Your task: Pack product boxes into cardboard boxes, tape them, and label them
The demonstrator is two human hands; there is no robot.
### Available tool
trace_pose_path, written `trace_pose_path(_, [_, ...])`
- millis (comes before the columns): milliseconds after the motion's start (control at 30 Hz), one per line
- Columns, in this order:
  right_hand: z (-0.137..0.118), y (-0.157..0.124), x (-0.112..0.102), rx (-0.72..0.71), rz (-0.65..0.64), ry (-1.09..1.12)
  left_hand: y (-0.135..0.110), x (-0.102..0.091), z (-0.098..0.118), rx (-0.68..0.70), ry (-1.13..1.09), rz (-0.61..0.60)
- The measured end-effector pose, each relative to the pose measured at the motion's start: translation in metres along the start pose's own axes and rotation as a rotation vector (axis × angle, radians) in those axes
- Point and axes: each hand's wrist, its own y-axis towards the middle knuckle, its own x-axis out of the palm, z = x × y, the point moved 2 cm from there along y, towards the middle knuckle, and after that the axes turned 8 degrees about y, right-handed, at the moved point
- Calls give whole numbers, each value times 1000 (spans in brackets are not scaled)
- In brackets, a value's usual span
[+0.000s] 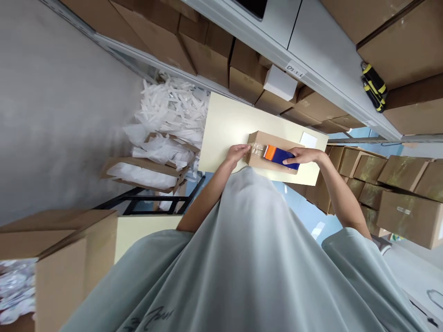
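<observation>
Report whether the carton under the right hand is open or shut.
Shut on top: the carton shows a flat face, clear tape near the left hand. Underside hidden.

Light bright, diffuse, fairly even over your table (224,124); you cannot tell its source. Behind the table, the stored boxes (211,50) under the shelf (318,50) sit in dimmer brown shade. On the table, clear tape (257,149) on your carton (273,139) gives small white glints; right of the table, taped boxes (403,173) shine faintly. Left of the table, the grey wall (69,115) reads soft, mottled. Wide-angle stretch strong: in front of the table, your shirt (249,258) spreads broadly, folds gently shaded.
</observation>
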Motion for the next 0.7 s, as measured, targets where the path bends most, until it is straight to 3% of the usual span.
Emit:
trace_pose_path(200, [3, -2, 5, 2, 28, 38, -7, 2, -10, 112, 304, 128])
trace_pose_path(267, [5, -2, 6, -6, 25, 48, -19, 3, -7, 270, 408, 66])
trace_pose_path(433, [4, -2, 2, -29, 30, 7, -41, 19, 22, 773, 823, -265])
trace_pose_path(533, [0, -3, -2, -1, -24, -19, -33, 29, 37, 859, 1072, -364])
trace_pose_path(700, [-1, -3, -8, -10, -75, -32, -19, 36, 46, 852, 1269, -365])
